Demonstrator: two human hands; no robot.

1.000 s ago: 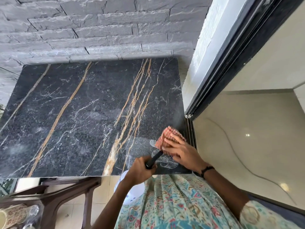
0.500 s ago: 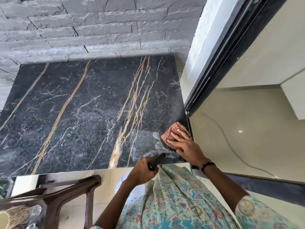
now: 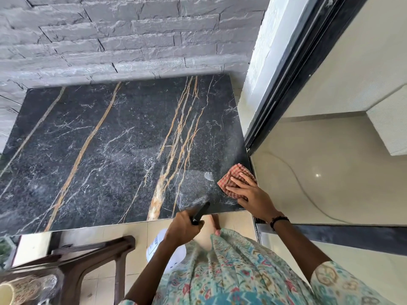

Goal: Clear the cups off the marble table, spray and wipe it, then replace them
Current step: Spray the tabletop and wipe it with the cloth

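i log the wipe step: right hand presses flat, straight fingers on the cloth at the table near-right corner, left hand grips the sprayer (cups wait lower left), so next wants leftward strokes.

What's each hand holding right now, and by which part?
The left hand grips the spray bottle by its black trigger head. The right hand presses flat on the checked cloth, gripping nothing.
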